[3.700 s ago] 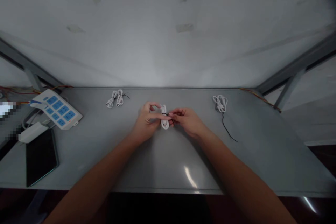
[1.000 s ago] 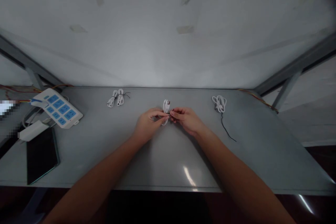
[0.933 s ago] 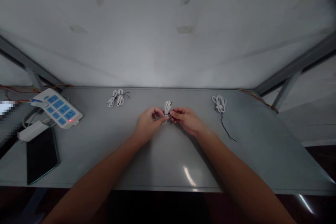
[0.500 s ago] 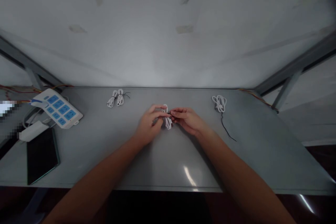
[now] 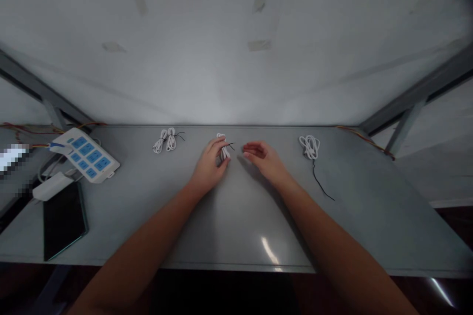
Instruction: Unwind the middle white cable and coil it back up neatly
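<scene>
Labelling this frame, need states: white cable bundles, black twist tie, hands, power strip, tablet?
White cable bundle in hand: coiled, black-tied.
Left hand: gripping it.
Right hand: open, apart.
Twin white bundles: tied, lying flat.
Loose white coil: untied.
Black twist tie: loose beside it.
Power strip: no light showing.
Dark tablet: screen dark.

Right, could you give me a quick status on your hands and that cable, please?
Left hand grips the tied white cable bundle. Right hand open, apart from it. Nothing lies against the bundle on the table.
</scene>
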Tool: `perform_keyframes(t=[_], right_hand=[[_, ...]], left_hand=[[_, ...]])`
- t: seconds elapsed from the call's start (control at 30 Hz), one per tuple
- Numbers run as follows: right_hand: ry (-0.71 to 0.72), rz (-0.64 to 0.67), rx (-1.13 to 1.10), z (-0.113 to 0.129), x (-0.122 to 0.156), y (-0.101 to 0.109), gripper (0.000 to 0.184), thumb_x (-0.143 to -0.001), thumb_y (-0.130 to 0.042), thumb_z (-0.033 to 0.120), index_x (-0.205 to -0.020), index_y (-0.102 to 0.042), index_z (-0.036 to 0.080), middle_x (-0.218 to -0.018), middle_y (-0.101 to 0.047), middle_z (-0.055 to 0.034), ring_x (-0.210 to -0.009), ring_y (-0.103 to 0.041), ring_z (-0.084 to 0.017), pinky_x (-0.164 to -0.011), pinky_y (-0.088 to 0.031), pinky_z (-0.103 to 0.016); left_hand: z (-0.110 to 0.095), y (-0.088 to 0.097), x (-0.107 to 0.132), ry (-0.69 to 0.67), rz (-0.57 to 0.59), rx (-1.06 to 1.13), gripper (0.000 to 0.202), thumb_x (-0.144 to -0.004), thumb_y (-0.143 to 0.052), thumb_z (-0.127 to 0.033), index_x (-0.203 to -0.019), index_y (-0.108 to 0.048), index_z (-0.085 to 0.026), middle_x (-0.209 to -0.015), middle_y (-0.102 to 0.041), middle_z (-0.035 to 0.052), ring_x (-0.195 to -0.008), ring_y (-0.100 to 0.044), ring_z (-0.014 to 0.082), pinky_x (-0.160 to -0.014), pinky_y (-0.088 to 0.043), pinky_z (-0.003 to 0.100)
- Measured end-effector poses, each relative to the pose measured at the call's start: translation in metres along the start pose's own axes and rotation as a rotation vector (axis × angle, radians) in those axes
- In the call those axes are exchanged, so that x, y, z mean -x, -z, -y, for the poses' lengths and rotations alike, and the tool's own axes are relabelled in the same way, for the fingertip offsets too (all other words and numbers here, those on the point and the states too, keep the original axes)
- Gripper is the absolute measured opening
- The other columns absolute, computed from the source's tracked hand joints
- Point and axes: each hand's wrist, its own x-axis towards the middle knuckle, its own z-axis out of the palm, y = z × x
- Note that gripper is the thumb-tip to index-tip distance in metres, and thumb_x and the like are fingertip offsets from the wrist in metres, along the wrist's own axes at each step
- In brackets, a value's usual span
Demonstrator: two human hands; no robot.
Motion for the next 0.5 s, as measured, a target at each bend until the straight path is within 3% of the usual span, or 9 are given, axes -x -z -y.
perform_keyframes(t=[0.1, 0.2, 0.33, 0.5], right_hand=[[0.215, 0.01, 0.479, -0.004, -0.001, 0.011, 0.047, -0.085, -0.069, 0.039, -0.126, -0.061, 0.02, -0.138, -0.065, -0.0174, -0.129, -0.061, -0.03, -0.113, -0.045, -0.054], [0.346, 0.094, 0.836, -0.005, 0.002, 0.013, 0.063, -0.087, -0.066, 0.041, -0.141, -0.053, 0.012, -0.153, -0.053, -0.0223, -0.145, -0.047, -0.035, -0.122, -0.034, -0.056], [0.324, 0.152, 1.137, -0.002, 0.006, 0.003, 0.079, -0.092, -0.06, 0.057, -0.15, -0.047, 0.006, -0.161, -0.043, -0.0233, -0.152, -0.036, -0.04, -0.126, -0.025, -0.058], [0.312, 0.158, 1.279, 0.0, 0.007, -0.004, 0.088, -0.094, -0.047, 0.071, -0.153, -0.046, 0.006, -0.164, -0.038, -0.0211, -0.154, -0.032, -0.039, -0.128, -0.02, -0.056]], left_hand=[[0.009, 0.004, -0.005, -0.052, 0.059, -0.114, 0.045, -0.092, -0.062, -0.017, -0.137, -0.056, -0.022, -0.153, -0.052, 0.0145, -0.146, -0.047, 0.0267, -0.123, -0.039, 0.052], [0.009, 0.006, -0.005, -0.065, 0.142, -0.146, 0.055, -0.093, -0.058, -0.017, -0.147, -0.049, -0.02, -0.159, -0.047, 0.0155, -0.15, -0.042, 0.0265, -0.128, -0.03, 0.052], [0.0, 0.007, -0.003, -0.053, 0.2, -0.163, 0.066, -0.095, -0.057, -0.024, -0.158, -0.036, -0.02, -0.167, -0.036, 0.0148, -0.156, -0.033, 0.0262, -0.129, -0.029, 0.048], [0.002, 0.021, -0.002, -0.01, 0.236, -0.372, 0.056, -0.102, -0.049, -0.037, -0.154, -0.044, -0.019, -0.164, -0.039, 0.0155, -0.152, -0.038, 0.0284, -0.127, -0.031, 0.049]])
